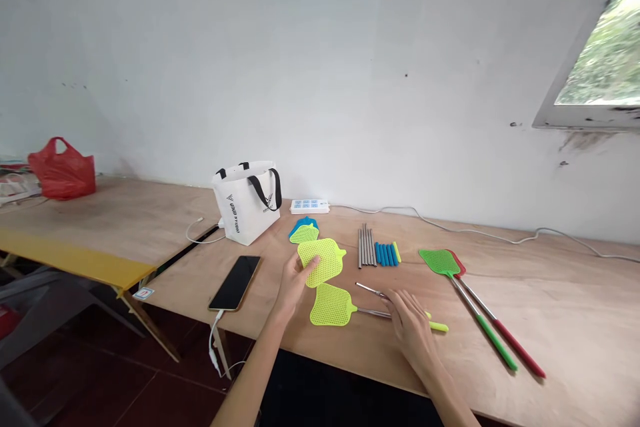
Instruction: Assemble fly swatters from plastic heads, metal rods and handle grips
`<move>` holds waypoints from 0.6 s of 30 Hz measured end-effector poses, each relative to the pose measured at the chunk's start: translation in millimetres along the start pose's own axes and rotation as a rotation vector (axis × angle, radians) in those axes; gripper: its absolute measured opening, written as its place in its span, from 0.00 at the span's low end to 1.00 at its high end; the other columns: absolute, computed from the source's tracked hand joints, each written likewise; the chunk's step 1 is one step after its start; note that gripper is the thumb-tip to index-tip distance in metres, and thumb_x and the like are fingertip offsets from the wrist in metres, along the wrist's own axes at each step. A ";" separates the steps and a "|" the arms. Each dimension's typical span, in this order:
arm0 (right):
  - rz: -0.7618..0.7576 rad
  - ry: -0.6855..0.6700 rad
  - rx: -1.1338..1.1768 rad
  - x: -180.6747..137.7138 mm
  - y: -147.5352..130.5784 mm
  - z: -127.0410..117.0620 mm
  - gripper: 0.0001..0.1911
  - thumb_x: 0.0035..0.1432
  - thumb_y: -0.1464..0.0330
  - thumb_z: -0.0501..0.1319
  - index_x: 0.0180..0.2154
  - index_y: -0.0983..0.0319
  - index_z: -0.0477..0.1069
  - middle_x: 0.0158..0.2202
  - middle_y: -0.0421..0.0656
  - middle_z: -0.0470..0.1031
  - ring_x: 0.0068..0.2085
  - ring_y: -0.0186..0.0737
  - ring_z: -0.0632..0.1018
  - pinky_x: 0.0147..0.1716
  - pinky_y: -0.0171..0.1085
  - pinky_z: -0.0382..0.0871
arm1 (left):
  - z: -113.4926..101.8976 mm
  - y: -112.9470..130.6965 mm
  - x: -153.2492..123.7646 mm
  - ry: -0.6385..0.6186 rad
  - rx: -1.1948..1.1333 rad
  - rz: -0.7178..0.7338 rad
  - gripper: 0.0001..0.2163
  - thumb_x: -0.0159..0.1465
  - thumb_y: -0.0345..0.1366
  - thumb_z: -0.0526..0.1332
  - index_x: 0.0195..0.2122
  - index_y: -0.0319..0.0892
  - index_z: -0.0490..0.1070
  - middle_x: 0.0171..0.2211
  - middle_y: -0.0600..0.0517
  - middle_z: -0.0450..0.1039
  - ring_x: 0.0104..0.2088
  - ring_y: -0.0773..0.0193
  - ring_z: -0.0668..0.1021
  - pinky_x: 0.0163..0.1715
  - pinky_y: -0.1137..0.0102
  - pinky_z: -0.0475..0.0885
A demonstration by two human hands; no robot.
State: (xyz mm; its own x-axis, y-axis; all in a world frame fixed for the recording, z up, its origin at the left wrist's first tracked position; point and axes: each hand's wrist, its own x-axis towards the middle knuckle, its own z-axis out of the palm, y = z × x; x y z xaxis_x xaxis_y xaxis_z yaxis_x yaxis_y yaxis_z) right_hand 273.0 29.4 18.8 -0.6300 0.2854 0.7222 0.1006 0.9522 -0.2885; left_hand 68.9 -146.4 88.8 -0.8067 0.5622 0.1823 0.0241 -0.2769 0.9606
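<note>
My left hand (296, 280) pinches the edge of a loose yellow swatter head (324, 259) on the wooden table (550, 307). My right hand (411, 321) rests fingers down over a thin metal rod (369, 289) and the shaft of an assembled yellow fly swatter (332, 305), whose yellow grip (439, 326) sticks out to the right. Behind the held head lie a second yellow head (304, 234) and a blue head (303, 222).
Metal rods (366, 246) and blue and yellow grips (387, 253) lie in a row. A green swatter (440, 261) and a red swatter (505, 332) lie to the right. A phone (235, 282), white bag (247, 201), power strip (309, 206) and red bag (63, 169) are to the left.
</note>
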 end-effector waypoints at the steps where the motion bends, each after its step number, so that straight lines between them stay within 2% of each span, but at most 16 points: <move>1: 0.006 0.025 0.002 -0.1 1.4 -1.4 0.15 0.73 0.68 0.48 0.48 0.57 0.73 0.32 0.42 0.74 0.33 0.42 0.73 0.34 0.39 0.64 | 0.8 0.0 -0.1 -0.001 -0.022 -0.005 0.25 0.57 0.48 0.72 0.51 0.39 0.74 0.51 0.41 0.79 0.50 0.49 0.81 0.46 0.62 0.78; 4: 0.022 0.040 -0.003 -0.8 3.6 -4.1 0.19 0.73 0.68 0.47 0.59 0.54 0.69 0.33 0.42 0.74 0.35 0.43 0.73 0.36 0.40 0.65 | 2.8 -1.3 -0.3 0.000 -0.068 -0.025 0.25 0.57 0.47 0.73 0.51 0.40 0.72 0.50 0.43 0.79 0.48 0.50 0.82 0.45 0.63 0.78; 6: 0.026 0.025 -0.006 -1.0 2.7 -4.9 0.22 0.74 0.68 0.47 0.63 0.53 0.66 0.34 0.42 0.74 0.35 0.44 0.73 0.37 0.40 0.65 | 3.9 -3.3 -0.5 -0.019 -0.095 -0.053 0.25 0.56 0.47 0.74 0.50 0.41 0.72 0.49 0.43 0.80 0.47 0.51 0.82 0.45 0.63 0.78; 14: 0.043 0.010 0.014 3.2 -13.0 -11.0 0.24 0.74 0.68 0.46 0.68 0.51 0.61 0.31 0.41 0.71 0.33 0.42 0.71 0.35 0.39 0.64 | 10.0 -11.8 -3.1 -0.132 -0.200 -0.137 0.26 0.56 0.43 0.75 0.52 0.42 0.70 0.49 0.44 0.80 0.46 0.51 0.83 0.47 0.60 0.79; 18: 0.034 0.014 0.031 5.6 -18.5 -13.8 0.23 0.74 0.69 0.47 0.66 0.51 0.63 0.31 0.41 0.71 0.33 0.41 0.71 0.35 0.38 0.64 | 11.7 -12.6 -3.8 -0.142 -0.255 -0.164 0.27 0.57 0.42 0.75 0.54 0.42 0.69 0.48 0.44 0.80 0.47 0.50 0.82 0.46 0.60 0.79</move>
State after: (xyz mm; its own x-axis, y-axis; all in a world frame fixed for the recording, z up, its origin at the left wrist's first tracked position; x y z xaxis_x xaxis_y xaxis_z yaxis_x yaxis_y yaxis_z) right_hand 278.2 14.9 36.9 -0.6160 0.3193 0.7202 0.0978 0.9381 -0.3323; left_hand 78.6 -135.9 78.5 -0.6969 0.7134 0.0738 -0.2629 -0.3497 0.8992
